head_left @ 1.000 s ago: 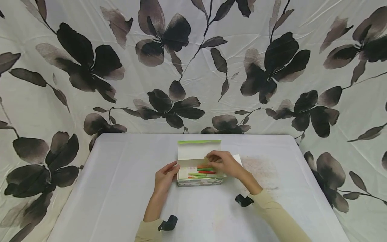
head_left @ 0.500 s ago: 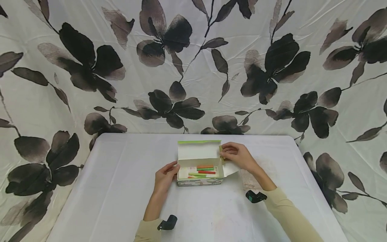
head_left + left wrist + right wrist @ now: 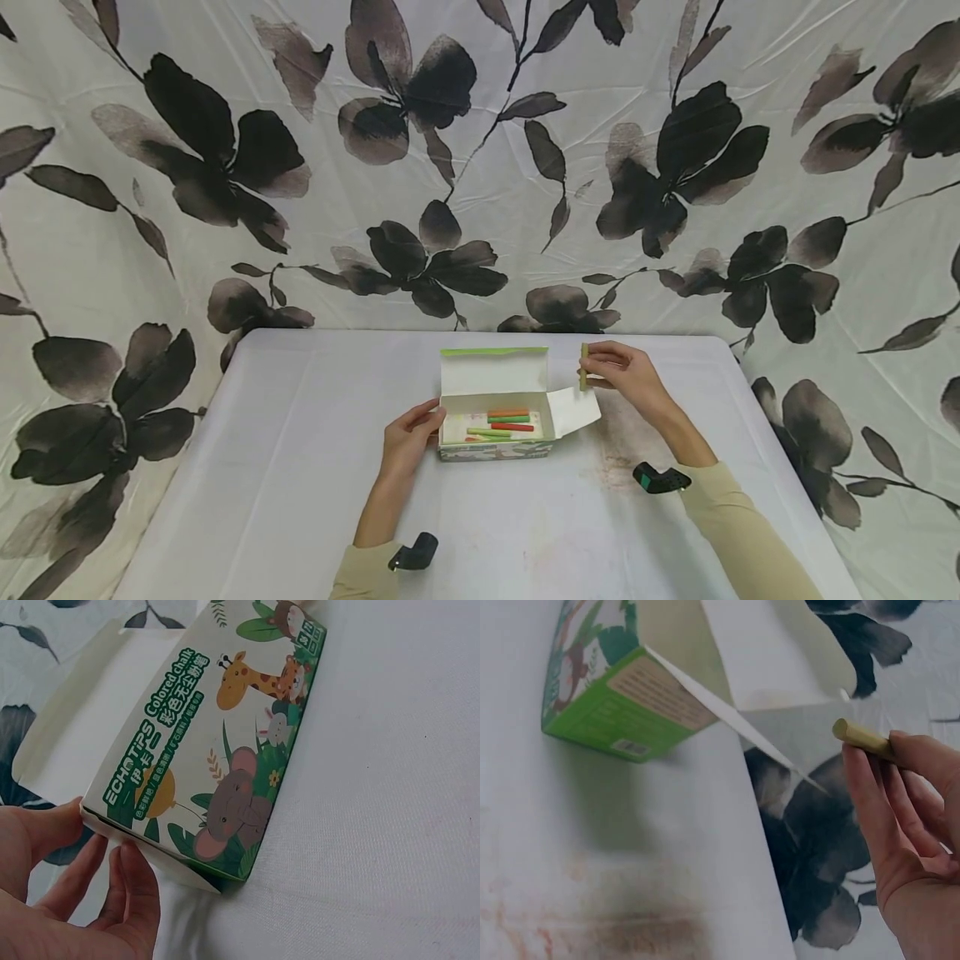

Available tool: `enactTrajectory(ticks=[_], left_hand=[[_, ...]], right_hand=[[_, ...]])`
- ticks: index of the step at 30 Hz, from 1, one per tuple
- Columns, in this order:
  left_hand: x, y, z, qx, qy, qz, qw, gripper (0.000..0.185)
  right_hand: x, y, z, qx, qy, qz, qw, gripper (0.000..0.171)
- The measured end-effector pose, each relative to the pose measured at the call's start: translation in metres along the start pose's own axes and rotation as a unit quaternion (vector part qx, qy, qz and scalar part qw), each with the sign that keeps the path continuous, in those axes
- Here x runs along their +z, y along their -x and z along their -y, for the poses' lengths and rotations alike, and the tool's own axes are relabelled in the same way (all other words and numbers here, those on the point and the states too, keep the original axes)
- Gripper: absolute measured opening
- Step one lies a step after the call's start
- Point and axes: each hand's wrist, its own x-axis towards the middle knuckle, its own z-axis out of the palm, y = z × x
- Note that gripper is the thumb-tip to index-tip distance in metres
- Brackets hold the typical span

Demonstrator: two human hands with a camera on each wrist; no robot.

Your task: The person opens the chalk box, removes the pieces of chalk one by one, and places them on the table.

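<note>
An open cardboard chalk box [image 3: 495,452], printed "Colored chalk" with cartoon animals, stands on the table. Inside lie several chalk sticks, among them an orange stick [image 3: 508,412] and a red stick [image 3: 513,427]. At the box's left end, my left hand [image 3: 406,437] holds the edge between thumb and fingers; the left wrist view shows that hand [image 3: 82,892] at the box corner. Beyond the right end, my right hand [image 3: 626,377] pinches an olive-yellow chalk stick [image 3: 866,739] between thumb and fingers, upright in the head view and apart from the box.
The box's lid [image 3: 495,371] stands raised at the back, and a white side flap [image 3: 573,412] sticks out to the right. Reddish-brown chalk dust [image 3: 626,450] stains the white table [image 3: 300,467]. Behind the table hangs a floral cloth [image 3: 525,192].
My right hand has lifted the olive-yellow chalk stick out of the box and carried it right, past the side flap, which is now uncovered. The left hand stays at the box.
</note>
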Motion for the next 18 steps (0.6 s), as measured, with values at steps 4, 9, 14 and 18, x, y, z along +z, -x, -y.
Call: enactTrajectory(ticks=[4,9,14,18], left_hand=[[-0.001,-0.001,0.000,-0.001,-0.001,0.001,1.0000,0.040],[-0.002,0.000,0.001,0.003,0.005,0.001,1.0000,0.041],[-0.004,0.001,0.002,0.005,0.009,0.005,0.9999,0.042],[-0.005,0.002,0.003,0.004,0.010,0.008,0.9999,0.042]], right_hand=[[-0.011,0.004,-0.006,0.004,-0.008,-0.020,1.000,0.050],[-0.021,0.009,-0.016,0.006,-0.016,-0.042,0.999,0.051],[-0.027,0.015,-0.027,0.020,-0.008,-0.068,0.997,0.053],[-0.030,0.021,-0.038,0.039,0.010,-0.083,0.996,0.054]])
